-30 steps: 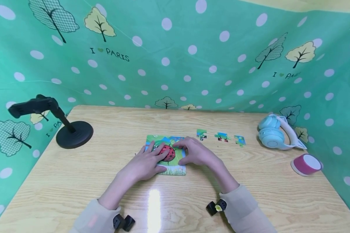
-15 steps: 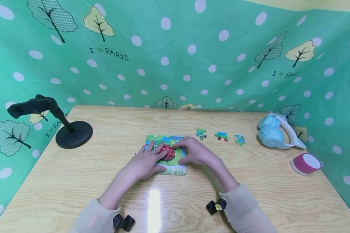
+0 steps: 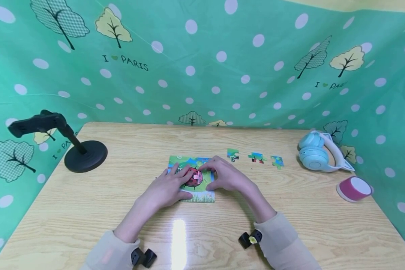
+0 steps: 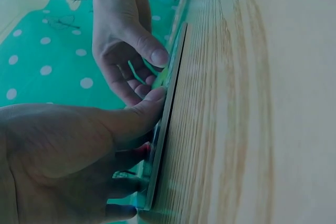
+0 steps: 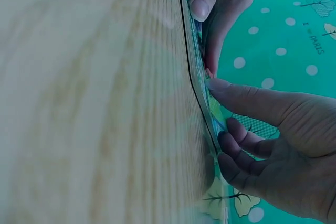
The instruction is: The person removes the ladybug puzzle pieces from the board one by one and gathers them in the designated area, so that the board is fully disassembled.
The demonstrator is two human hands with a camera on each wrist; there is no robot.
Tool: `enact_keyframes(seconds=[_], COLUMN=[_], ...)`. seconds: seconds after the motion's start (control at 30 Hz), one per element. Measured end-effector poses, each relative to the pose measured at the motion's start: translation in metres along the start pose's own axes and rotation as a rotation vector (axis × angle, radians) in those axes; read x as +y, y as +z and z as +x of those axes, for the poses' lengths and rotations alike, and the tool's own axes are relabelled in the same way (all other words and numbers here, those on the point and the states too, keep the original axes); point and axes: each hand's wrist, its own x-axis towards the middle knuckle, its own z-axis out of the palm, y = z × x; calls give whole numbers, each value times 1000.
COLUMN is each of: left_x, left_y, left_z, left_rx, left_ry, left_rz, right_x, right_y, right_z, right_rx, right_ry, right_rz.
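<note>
A jigsaw puzzle (image 3: pixel 198 197) with a red ladybug picture lies flat in its tray at the middle of the table. My left hand (image 3: pixel 167 189) rests on its left part, fingers spread over the pieces. Over the right part, my right hand (image 3: pixel 225 175) pinches a green puzzle piece (image 5: pixel 216 111) between thumb and fingers. In the right wrist view this piece stands tilted up from the board. A pale pink patch (image 3: pixel 197 177) shows on the ladybug beside the raised piece. Both hands hide parts of the picture.
Three loose puzzle pieces, the nearest one (image 3: pixel 233 154) among them, lie behind and right of the puzzle. Blue cat-ear headphones (image 3: pixel 314 159) and a pink-and-white cylinder (image 3: pixel 354 190) stand at the right. A black stand (image 3: pixel 86 155) is at the left.
The puzzle piece under the right fingers has tilted up out of the puzzle, and a pale pink patch now shows on the ladybug. The left hand has stayed in place.
</note>
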Motion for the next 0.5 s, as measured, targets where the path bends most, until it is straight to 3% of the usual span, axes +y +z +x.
enact_keyframes(seconds=[0.5], left_x=[-1], left_y=[0], left_z=[-1], left_rx=[4], left_ry=[6], left_rz=[0], right_x=[-2], right_y=[1], right_z=[0], right_rx=[30], right_ry=[-16], right_rz=[-23])
